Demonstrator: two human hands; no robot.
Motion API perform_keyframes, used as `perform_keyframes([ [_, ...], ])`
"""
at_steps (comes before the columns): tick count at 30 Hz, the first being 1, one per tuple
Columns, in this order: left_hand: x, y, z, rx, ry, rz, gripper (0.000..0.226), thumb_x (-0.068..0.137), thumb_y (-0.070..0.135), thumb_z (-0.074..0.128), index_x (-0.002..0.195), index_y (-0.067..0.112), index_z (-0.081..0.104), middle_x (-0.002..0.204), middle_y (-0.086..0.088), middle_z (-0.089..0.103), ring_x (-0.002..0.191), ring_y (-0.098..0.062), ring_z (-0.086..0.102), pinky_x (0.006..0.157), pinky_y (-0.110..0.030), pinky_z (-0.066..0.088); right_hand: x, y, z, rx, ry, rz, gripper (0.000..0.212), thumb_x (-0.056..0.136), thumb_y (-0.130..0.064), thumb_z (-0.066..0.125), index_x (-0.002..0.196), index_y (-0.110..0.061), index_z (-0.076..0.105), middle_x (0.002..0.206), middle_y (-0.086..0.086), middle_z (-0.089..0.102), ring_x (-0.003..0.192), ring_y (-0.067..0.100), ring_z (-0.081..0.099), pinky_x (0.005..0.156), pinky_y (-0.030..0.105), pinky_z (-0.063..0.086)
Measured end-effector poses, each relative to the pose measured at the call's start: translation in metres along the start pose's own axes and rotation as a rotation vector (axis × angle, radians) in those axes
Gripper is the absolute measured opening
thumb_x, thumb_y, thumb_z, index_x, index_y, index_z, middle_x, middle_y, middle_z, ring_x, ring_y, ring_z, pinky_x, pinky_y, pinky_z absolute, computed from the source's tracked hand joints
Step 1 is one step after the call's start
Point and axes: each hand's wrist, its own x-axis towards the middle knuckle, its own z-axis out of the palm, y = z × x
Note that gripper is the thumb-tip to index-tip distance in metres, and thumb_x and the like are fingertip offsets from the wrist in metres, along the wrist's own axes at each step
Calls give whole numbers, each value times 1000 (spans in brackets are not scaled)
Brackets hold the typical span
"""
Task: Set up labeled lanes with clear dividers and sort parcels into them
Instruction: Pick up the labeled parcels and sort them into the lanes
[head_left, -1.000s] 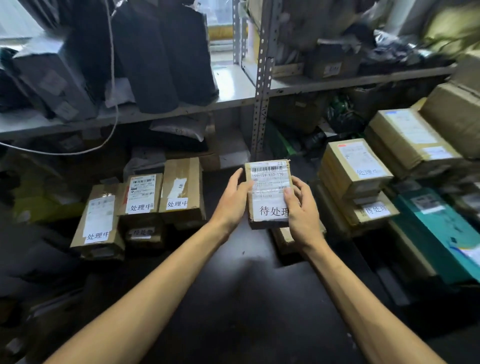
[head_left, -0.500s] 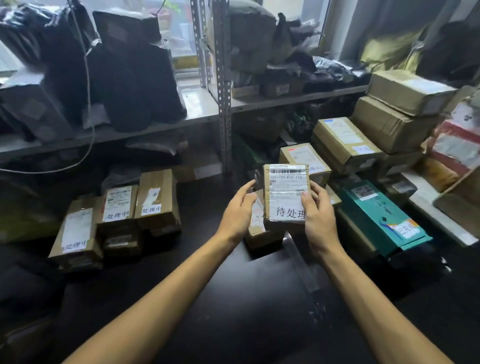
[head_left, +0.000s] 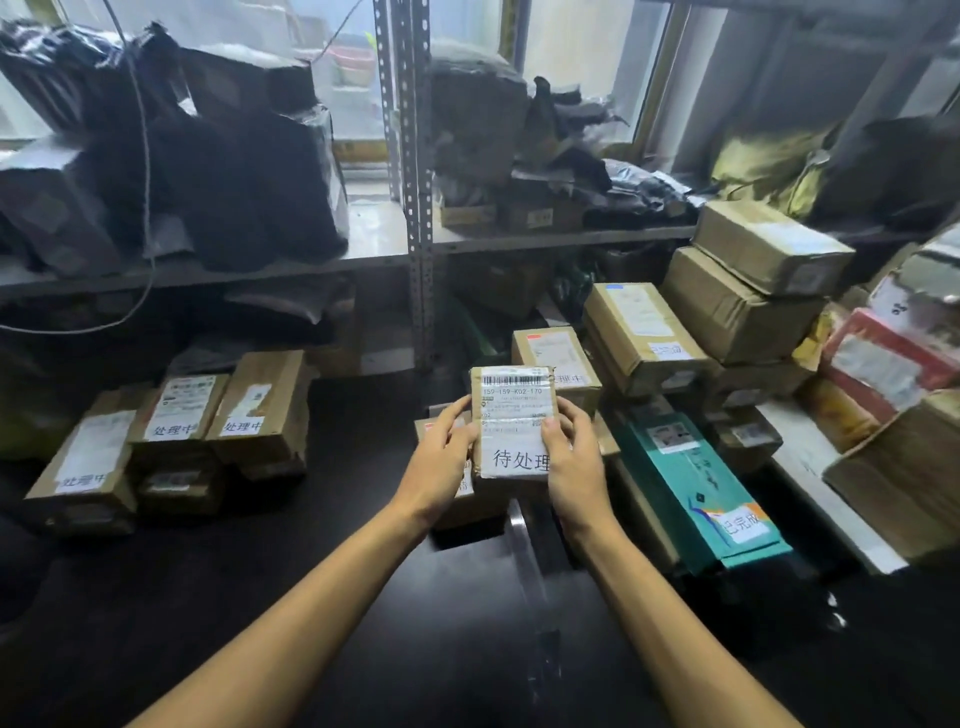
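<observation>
A small brown cardboard parcel (head_left: 511, 415) with a barcode slip and a white label reading 待处理 is held upright in front of me. My left hand (head_left: 441, 460) grips its left edge and my right hand (head_left: 571, 457) its right edge. It hovers just above another small parcel (head_left: 457, 499) lying on the dark table. A clear strip divider (head_left: 524, 551) runs along the table below my hands. To the left stand three brown parcels (head_left: 174, 415) labelled 处理中. To the right lies a long teal box (head_left: 691, 478) with a white label.
Stacked brown cartons (head_left: 639, 332) and larger boxes (head_left: 763, 249) fill the right side, with a red parcel (head_left: 883, 358) beyond. A metal shelf upright (head_left: 415, 208) stands behind, with black plastic bags (head_left: 223, 171) on the shelf. The dark table (head_left: 311, 545) stretches toward me.
The view has swung right and upward, bringing the right-hand stacks and teal box into sight. The parcel stays gripped in both hands, now over the small parcel beside the divider.
</observation>
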Motion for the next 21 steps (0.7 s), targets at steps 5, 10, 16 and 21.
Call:
perform_keyframes([
  [5,24,-14,-11,-42,45,-47,38,100,26,47,138,30,48,125,6,65,112,-12,64,99,-44,52,25,18,21,2,-72,61,23,105,-23,47,127,-29,46,119,-5,61,109,6,62,80,20,57],
  [10,62,-40,-27,-99,33,-137,45,99,14,50,142,27,42,119,4,66,99,-10,70,74,-30,60,56,40,51,-39,-77,119,25,104,-17,50,128,-22,48,126,5,61,117,19,62,100,44,53],
  [16,107,-72,-38,-46,49,-201,46,98,11,52,139,28,42,122,4,66,101,-10,70,80,-33,60,102,73,75,-98,-135,185,23,104,-11,49,124,-23,49,118,-1,62,110,16,64,90,32,56],
  [21,141,-98,-38,9,45,-257,40,97,5,51,119,38,46,117,13,66,98,2,67,77,-22,57,128,109,90,-135,-145,327,21,105,-19,48,122,-31,45,116,-3,65,104,15,68,85,33,60],
])
